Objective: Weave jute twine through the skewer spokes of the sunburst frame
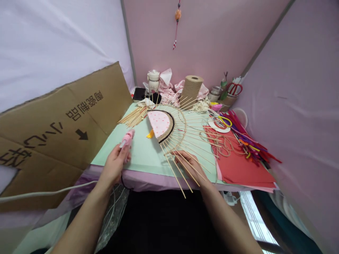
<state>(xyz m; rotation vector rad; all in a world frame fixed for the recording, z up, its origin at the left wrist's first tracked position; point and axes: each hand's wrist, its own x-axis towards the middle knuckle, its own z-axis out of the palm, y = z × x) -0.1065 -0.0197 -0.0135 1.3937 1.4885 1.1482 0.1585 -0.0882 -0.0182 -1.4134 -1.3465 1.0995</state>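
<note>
My left hand [115, 162] is wrapped round a pink glue gun [128, 138] at the left of the table. A fan-shaped craft piece of thin wooden sticks [182, 173] spreads across the middle. Its half-round centre is pink dotted fabric [159, 123] with a brown and black rim, and a line of twine [186, 127] curves across the sticks. My right hand [189, 164] is under the near sticks, its fingers pinched at the twine and sticks; the exact grip is partly hidden. A yellow tassel [150, 134] shows beside the fabric.
Loose sticks [135, 116] lie at the back left, near a cardboard sheet [66, 130]. A twine roll [192, 90] stands behind the fan. Red sheets [238, 165], scissors [235, 88] and coloured pipe cleaners [254, 144] are on the right. A white cable [50, 193] crosses the left side.
</note>
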